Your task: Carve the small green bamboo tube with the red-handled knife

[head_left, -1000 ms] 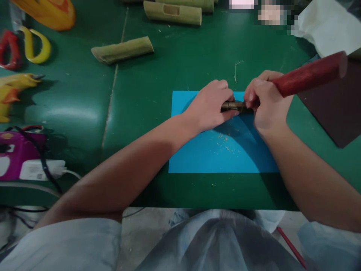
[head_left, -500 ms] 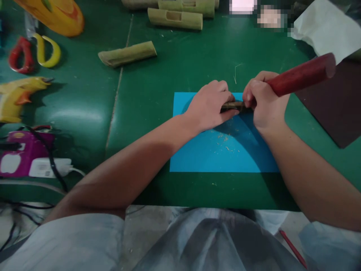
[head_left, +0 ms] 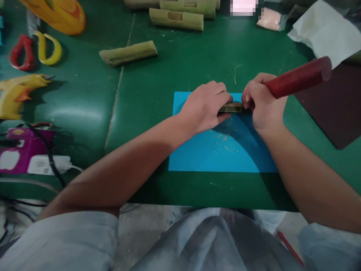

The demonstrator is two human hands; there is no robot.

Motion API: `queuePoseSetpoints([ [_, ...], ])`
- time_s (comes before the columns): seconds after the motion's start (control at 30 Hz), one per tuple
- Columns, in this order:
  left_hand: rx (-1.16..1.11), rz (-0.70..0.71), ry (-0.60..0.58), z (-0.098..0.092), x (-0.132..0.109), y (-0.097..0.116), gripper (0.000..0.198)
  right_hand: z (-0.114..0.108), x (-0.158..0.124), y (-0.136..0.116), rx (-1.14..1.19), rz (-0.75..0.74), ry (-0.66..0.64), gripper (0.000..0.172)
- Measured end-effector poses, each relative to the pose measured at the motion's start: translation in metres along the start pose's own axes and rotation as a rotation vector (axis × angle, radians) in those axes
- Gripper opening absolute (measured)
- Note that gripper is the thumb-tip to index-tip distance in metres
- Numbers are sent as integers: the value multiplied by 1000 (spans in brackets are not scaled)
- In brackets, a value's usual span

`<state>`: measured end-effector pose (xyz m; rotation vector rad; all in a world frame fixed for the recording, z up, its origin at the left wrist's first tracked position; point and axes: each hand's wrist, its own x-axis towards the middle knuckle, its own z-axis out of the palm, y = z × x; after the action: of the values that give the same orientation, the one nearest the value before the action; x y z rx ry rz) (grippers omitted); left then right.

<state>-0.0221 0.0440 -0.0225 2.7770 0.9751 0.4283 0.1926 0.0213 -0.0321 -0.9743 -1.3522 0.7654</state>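
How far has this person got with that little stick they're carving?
Some cutting looks done: pale shavings lie on the blue sheet. In hand now: the left hand pins a small brown bamboo piece on the sheet, while the right hand works at its end with a red-handled tool; its blade is hidden. How much remains I cannot tell. Larger bamboo sections lie untouched farther back.
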Motion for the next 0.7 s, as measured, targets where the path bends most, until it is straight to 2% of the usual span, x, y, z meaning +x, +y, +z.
queuePoseSetpoints([
  [0.13, -48, -14, 1, -1, -2, 0, 24, -1, 2, 1, -29, 2, -31, 60],
  [0.47, -79, -32, -12, -1, -2, -3, 28, 2, 3, -1, -87, -57, 14, 47],
  [0.6, -87, -21, 6, -1, -3, -2, 28, 2, 2, -5, -126, -30, 8, 41],
  [0.7, -95, -27, -3, -1, -3, -2, 29, 1, 2, -6, -189, -7, 0, 43],
])
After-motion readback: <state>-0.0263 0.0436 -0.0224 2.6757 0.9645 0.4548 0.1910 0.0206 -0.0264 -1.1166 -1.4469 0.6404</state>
